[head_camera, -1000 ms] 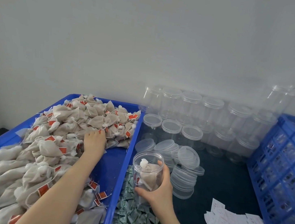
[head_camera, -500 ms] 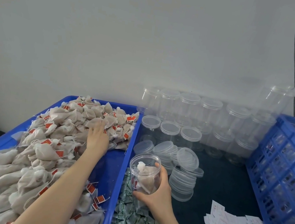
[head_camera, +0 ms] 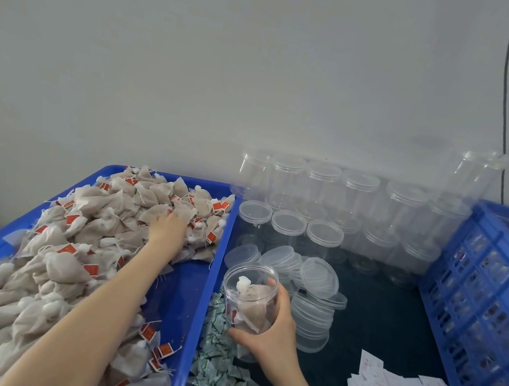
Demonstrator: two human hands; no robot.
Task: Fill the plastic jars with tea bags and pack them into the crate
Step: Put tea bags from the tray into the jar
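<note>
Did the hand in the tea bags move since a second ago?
Yes. The left hand slid further up the tea bag pile, toward the far rim of the blue tray.

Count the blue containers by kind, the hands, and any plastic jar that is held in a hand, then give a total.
Blue tray: 1
Blue crate: 1
Hands: 2 (left hand, right hand)
Held plastic jar: 1
Total: 5

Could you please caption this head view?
Left hand reaches into tea bags; right hand holds an open jar.
</note>
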